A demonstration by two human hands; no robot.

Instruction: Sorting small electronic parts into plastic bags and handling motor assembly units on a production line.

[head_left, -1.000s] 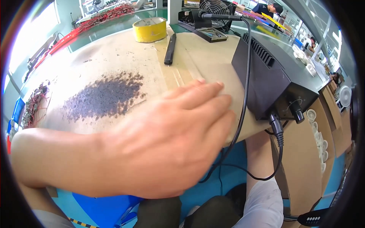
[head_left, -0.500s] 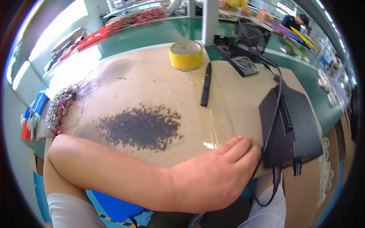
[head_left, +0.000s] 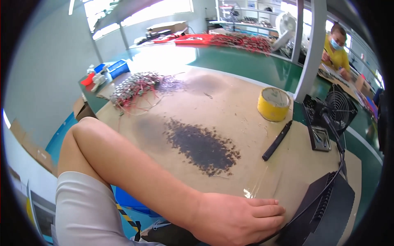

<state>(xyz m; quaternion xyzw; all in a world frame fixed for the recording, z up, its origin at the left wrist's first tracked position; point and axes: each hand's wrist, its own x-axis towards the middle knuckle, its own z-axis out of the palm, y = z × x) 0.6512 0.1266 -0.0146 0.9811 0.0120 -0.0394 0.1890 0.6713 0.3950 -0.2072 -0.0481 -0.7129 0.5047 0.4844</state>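
Observation:
My left arm crosses in front of me, and my left hand (head_left: 242, 217) rests palm down at the near right edge of a brown cardboard sheet (head_left: 160, 135). Its fingers are stretched out close together toward a black box-shaped unit (head_left: 328, 213) with a black cable (head_left: 318, 201). Nothing shows in the hand; the space under the palm is hidden. Beyond the hand lies a slim black pen-like tool (head_left: 277, 141), near a roll of yellow tape (head_left: 273, 105). A dark speckled patch (head_left: 201, 145) marks the middle of the sheet. My right hand is out of sight.
Many red-wired small parts (head_left: 137, 90) are heaped at the far left, near a blue bin (head_left: 118, 69). A black fan with a round grille (head_left: 340, 104) and a small tray (head_left: 321, 137) stand at right. A white post (head_left: 310, 53) rises behind; a person in yellow (head_left: 338, 57) sits beyond.
The view has turned left, so the bench shifts right and down in it. My left hand stays near the black unit, its fingers now straighter. The blue bin and the person show more fully.

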